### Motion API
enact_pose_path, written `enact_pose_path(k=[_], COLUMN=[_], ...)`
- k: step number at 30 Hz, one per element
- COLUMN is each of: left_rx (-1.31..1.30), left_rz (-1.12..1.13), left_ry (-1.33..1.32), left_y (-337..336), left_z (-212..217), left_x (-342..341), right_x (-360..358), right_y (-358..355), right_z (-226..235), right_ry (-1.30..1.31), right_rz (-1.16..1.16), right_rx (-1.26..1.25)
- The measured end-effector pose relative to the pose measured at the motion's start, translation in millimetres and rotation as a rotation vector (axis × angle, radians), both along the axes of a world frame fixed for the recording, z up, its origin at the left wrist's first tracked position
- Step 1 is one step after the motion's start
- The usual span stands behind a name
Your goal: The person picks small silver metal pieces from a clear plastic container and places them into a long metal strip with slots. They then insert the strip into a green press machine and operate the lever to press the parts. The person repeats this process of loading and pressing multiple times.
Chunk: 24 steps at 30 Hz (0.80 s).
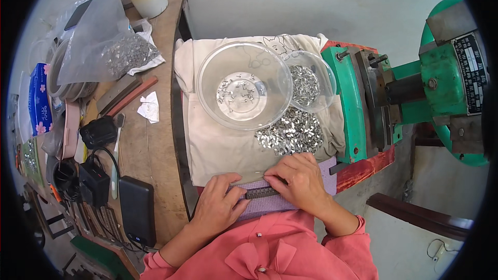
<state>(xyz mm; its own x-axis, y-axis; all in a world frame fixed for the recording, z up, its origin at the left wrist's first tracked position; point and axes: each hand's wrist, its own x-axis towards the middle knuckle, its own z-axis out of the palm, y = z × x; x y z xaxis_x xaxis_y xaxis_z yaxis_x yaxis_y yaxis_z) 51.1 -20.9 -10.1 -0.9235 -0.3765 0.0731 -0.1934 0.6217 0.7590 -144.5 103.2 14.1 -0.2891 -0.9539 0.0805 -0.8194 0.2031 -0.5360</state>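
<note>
Head view: we are looking down on two bare hands working at one dark, ridged metal bar [261, 193], which is lying crosswise on one purple mat [327, 168] close to our body. Our left hand [217, 202] is resting at the bar's left end, thumb and fingers slightly parted; we cannot tell whether it is gripping the bar. Our right hand [298, 181] is curling at the bar's right end, thumb and forefinger drawn near each other; we cannot tell whether they are pinching anything.

Beyond the hands, one cream cloth [207, 155] is carrying two clear round bowls. One large bowl [208, 98] is holding a thin scatter of small metal pieces; one smaller bowl [328, 88], overlapping its right side from where we are looking, is holding a dense heap. One loose pile of shiny pieces [290, 132] is spreading nearer us, too many to count.

On our right, one green machine [350, 109] is standing beside the cloth. On our left, one wooden table [163, 176] is bearing one black slab-shaped device [138, 207], one pale-handled brush [115, 168], one white scrap [149, 108], one dark strip [120, 93], one red strip [134, 95] and one clear bag [93, 54] containing grey pieces. We are wearing one coral shirt [223, 254]
</note>
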Motion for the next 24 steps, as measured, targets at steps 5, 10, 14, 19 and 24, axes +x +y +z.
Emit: enact_pose_path(k=[5,10,14,19,24], left_rx=[-0.004,0.001,0.011,0.027,0.028], left_rz=[-0.015,-0.018,-0.02,-0.004,-0.013], left_ry=[0.007,0.009,0.005,-0.011,-0.033], left_y=[-1.1,-1.6,-2.1,-1.0,-1.2], left_z=[-0.3,1.6,2.3,3.3,7.2], left_x=[-0.5,-1.1,-1.3,-2.6,-3.6], right_x=[-4.3,-2.1,3.6,7.4,-3.6], right_y=[-2.5,-11.1,-18.9,-21.6,-9.1], right_z=[6.6,11.8,1.0,8.1,2.6], right_ry=[-0.046,-0.077,0.051,0.229,0.0], right_rz=[0.026,0.017,0.082,0.22,0.17], right_rx=[0.077,0.028,0.012,0.165,0.055])
